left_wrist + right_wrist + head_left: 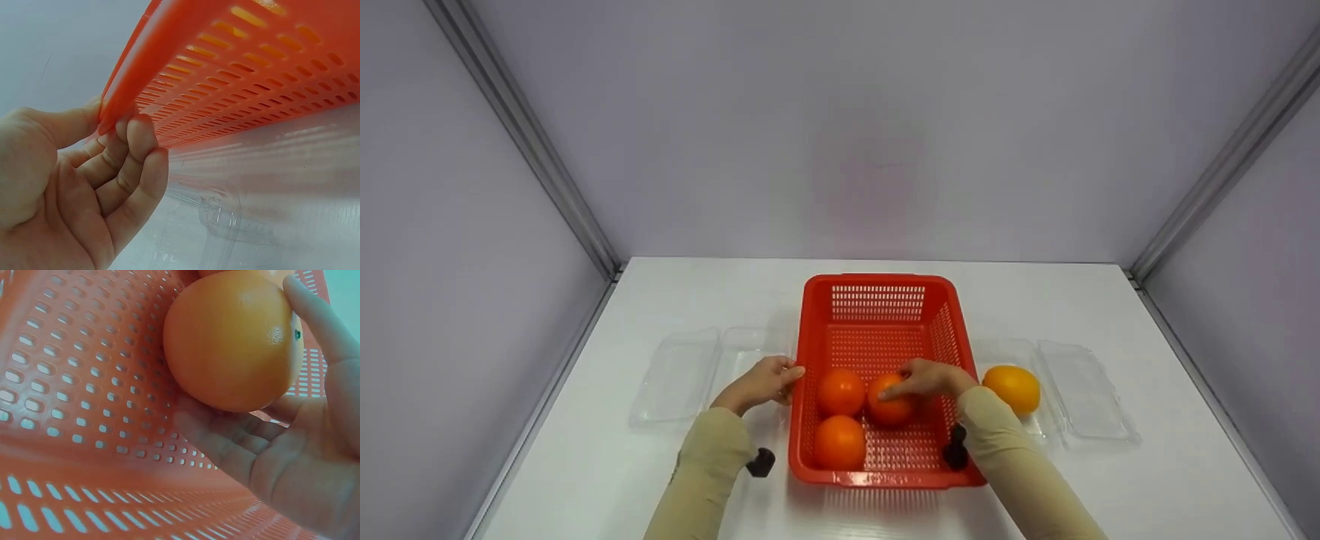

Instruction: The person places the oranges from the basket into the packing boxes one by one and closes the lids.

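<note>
A red perforated plastic basket [877, 345] stands in the middle of the table, holding three oranges. My left hand [761, 384] pinches its left rim [129, 67], thumb outside and fingers curled underneath. Inside the basket, my right hand [934, 377] grips the right-hand orange [888, 411], with the thumb on one side and the fingers around the other. That orange [230, 343] shows a small green stem spot in the right wrist view. Beside it lies another orange [841, 391], and a third orange [840, 442] sits at the near left corner.
Right of the basket, a yellower orange [1012, 388] sits in an opened clear plastic box, whose flat half [1091, 394] lies further right. Another opened clear box [675, 379] lies to the left, partly behind my left hand. Pale walls enclose the white table [585, 450].
</note>
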Available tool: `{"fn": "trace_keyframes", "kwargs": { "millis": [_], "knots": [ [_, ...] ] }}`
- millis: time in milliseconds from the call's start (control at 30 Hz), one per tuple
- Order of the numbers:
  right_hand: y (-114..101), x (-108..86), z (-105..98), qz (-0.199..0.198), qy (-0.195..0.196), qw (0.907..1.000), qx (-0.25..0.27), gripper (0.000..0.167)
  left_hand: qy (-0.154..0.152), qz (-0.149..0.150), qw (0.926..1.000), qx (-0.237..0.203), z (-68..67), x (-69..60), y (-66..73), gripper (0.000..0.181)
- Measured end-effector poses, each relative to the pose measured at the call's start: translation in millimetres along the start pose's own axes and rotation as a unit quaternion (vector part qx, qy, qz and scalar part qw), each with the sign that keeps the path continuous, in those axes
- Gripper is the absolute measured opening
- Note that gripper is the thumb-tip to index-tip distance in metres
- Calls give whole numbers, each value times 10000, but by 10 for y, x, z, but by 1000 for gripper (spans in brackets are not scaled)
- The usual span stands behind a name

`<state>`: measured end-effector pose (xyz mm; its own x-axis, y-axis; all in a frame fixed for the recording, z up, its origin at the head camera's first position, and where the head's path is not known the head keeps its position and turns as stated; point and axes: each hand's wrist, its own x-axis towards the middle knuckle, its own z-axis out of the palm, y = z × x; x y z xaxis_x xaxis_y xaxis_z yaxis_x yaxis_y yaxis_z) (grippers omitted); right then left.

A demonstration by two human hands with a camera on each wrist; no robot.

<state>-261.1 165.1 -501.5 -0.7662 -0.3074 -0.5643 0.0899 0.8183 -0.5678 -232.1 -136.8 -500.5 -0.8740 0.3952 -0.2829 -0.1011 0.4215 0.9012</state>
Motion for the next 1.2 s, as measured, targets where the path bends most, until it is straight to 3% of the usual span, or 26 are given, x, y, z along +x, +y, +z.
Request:
{"fn": "trace_keyframes", "kwargs": {
  "millis": [533, 767, 1200],
  "knots": [
    [-19, 24, 7, -218, 318, 9992, -71, 61, -22, 45, 10000, -52, 1, 17, -24, 26],
    [-19, 22, 19, -107, 306, 9995, 46, 75, 1, 68, 10000, -18, 1, 21, -25, 26],
    [-74, 19, -3, -214, 376, 9990, -63, 63, -24, 106, 9999, 53, 3, 13, -28, 26]
  ]
}}
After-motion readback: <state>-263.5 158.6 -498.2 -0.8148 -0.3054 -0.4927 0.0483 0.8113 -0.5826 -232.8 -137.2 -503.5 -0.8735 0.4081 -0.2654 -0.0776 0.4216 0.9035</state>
